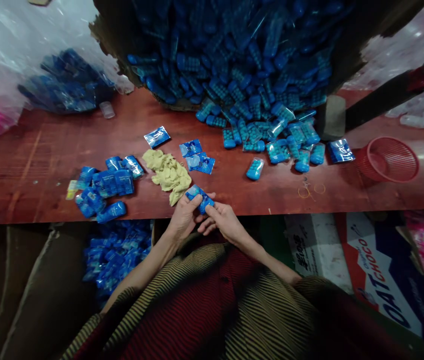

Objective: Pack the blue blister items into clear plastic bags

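Both my hands meet at the near edge of the reddish-brown table (pixel 39 165), pinching one small blue packet (pixel 199 196). My left hand (pixel 185 219) grips it from the left with fingers curled over its top. My right hand (pixel 224 220) pinches its right end. Just beyond lies a crumpled yellow cloth (pixel 167 172). To the left sits a cluster of wrapped blue packets (pixel 105 187). Two flat blue sachets (pixel 197 157) lie ahead, and a third sachet (pixel 157 136) lies further back.
A large heap of blue items (pixel 242 70) spills from a dark box at the back. A red mesh basket (pixel 388 159) lies at right, rubber bands (pixel 311 190) near it. Below the table, a box of blue packets (pixel 116 255) at left, printed cartons (pixel 377 265) at right.
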### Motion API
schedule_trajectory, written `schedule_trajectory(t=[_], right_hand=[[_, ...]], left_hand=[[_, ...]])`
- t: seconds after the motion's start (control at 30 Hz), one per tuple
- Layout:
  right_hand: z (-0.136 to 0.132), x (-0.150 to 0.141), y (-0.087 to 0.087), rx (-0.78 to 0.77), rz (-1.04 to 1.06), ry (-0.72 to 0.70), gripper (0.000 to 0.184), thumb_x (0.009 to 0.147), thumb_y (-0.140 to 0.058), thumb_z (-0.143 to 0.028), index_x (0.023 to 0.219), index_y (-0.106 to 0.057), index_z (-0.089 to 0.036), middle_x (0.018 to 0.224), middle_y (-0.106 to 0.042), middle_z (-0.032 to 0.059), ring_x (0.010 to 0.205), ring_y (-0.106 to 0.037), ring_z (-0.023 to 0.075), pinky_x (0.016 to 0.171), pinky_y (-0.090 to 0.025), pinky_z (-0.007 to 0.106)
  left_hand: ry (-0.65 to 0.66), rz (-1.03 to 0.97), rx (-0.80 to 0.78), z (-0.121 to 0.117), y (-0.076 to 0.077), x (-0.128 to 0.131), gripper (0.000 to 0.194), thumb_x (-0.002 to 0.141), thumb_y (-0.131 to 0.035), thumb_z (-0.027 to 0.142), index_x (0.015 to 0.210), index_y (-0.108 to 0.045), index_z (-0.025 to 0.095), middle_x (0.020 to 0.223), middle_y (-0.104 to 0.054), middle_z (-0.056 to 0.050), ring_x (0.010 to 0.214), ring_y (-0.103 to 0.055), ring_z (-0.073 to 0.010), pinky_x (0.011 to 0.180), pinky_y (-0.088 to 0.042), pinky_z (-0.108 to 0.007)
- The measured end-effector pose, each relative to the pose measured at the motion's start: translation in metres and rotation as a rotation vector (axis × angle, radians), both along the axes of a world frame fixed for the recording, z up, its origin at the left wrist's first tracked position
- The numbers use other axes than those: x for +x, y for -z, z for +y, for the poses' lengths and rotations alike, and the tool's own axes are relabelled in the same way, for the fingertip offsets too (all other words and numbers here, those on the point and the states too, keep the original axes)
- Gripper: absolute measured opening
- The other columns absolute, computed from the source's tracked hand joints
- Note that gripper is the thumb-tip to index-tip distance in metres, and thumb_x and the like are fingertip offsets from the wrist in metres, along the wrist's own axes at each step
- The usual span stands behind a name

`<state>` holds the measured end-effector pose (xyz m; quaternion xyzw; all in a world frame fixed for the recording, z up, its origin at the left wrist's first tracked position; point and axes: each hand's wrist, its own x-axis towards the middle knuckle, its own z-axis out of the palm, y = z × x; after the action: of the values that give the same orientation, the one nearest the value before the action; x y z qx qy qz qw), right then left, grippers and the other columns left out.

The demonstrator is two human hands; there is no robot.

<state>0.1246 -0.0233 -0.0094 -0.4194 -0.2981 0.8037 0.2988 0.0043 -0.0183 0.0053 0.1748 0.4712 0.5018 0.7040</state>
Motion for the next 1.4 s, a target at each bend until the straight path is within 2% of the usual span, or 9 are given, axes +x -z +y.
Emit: schedule_trajectory(t=[0.1,0.2,0.27,0.37,0.6,0.97,1.1,1.23,1.4], right_hand=[[-0.001,-0.002,0.000,0.101,-0.117,0.036,0.037,0.072,-0.063,-0.050,0.077,-0.051,-0.016,0.063,-0.064,-0.0005,0.043,-0.061,0.0089,0.040,-0.047,0.016],[0.002,0.001,0.000,0.086,-0.081,-0.016,0.036,0.073,-0.060,-0.051,0.079,-0.052,-0.016,0.064,-0.064,0.0001,0.046,-0.062,0.0101,0.042,-0.049,0.018],[0.004,0.004,0.001,0.122,-0.104,-0.038,0.033,0.074,-0.061,-0.047,0.081,-0.054,-0.016,0.066,-0.064,-0.0002,0.049,-0.063,0.0100,0.042,-0.049,0.018],[0.005,0.004,0.000,0.202,-0.168,0.005,0.027,0.072,-0.065,-0.039,0.085,-0.056,-0.016,0.063,-0.062,-0.0027,0.050,-0.063,0.0094,0.043,-0.049,0.017],[0.005,0.003,0.001,0.060,0.054,0.010,0.032,0.073,-0.063,-0.043,0.088,-0.054,-0.016,0.070,-0.063,-0.0014,0.052,-0.065,0.0106,0.043,-0.052,0.018],[0.002,0.000,-0.002,0.087,-0.075,0.020,0.026,0.070,-0.066,-0.035,0.085,-0.055,-0.017,0.065,-0.062,-0.0043,0.048,-0.065,0.0103,0.042,-0.050,0.016],[0.005,-0.002,0.004,0.085,-0.072,0.083,0.031,0.071,-0.066,-0.044,0.080,-0.054,-0.017,0.061,-0.062,-0.0031,0.048,-0.064,0.0109,0.043,-0.051,0.017],[0.009,0.000,0.009,0.032,0.081,0.030,0.044,0.074,-0.057,-0.059,0.084,-0.053,-0.016,0.076,-0.068,0.0059,0.061,-0.068,0.0150,0.042,-0.052,0.020],[0.010,-0.005,0.004,0.085,0.031,-0.001,0.040,0.070,-0.067,-0.042,0.098,-0.050,-0.019,0.080,-0.067,0.0014,0.056,-0.065,0.0114,0.043,-0.053,0.020]], left_hand=[[-0.016,0.007,-0.005,0.000,0.000,0.003,0.031,0.064,-0.075,0.035,0.080,-0.057,0.015,0.080,-0.071,-0.007,0.067,-0.065,-0.0151,0.059,-0.049,-0.023],[-0.008,-0.047,0.005,-0.001,-0.002,0.004,0.041,0.064,-0.074,0.042,0.091,-0.056,0.017,0.084,-0.072,-0.008,0.071,-0.066,-0.0175,0.052,-0.046,-0.022],[-0.029,-0.024,0.005,-0.001,-0.005,0.003,0.048,0.062,-0.076,0.038,0.098,-0.053,0.018,0.083,-0.072,-0.006,0.072,-0.067,-0.0177,0.052,-0.046,-0.021],[-0.110,0.061,0.021,-0.001,-0.008,0.001,0.044,0.060,-0.078,0.027,0.094,-0.053,0.017,0.078,-0.071,-0.004,0.075,-0.067,-0.0176,0.061,-0.050,-0.024],[-0.091,-0.045,-0.058,0.000,-0.003,-0.002,0.028,0.067,-0.073,0.033,0.081,-0.059,0.013,0.078,-0.070,-0.007,0.070,-0.066,-0.0165,0.060,-0.051,-0.025],[-0.093,-0.062,-0.132,-0.004,-0.005,-0.002,0.025,0.063,-0.077,0.027,0.076,-0.062,0.013,0.074,-0.068,-0.005,0.073,-0.064,-0.0159,0.070,-0.051,-0.027],[-0.102,-0.078,-0.124,-0.001,-0.007,-0.001,0.027,0.065,-0.075,0.032,0.077,-0.062,0.012,0.074,-0.069,-0.005,0.064,-0.062,-0.0135,0.056,-0.050,-0.024],[-0.120,-0.158,-0.159,0.001,-0.009,-0.002,0.028,0.075,-0.065,0.038,0.086,-0.061,0.013,0.084,-0.070,-0.007,0.050,-0.053,-0.0076,0.042,-0.042,-0.020],[-0.166,-0.097,-0.128,-0.001,-0.007,-0.002,0.029,0.073,-0.067,0.038,0.086,-0.061,0.013,0.083,-0.070,-0.006,0.049,-0.053,-0.0077,0.038,-0.038,-0.018]])
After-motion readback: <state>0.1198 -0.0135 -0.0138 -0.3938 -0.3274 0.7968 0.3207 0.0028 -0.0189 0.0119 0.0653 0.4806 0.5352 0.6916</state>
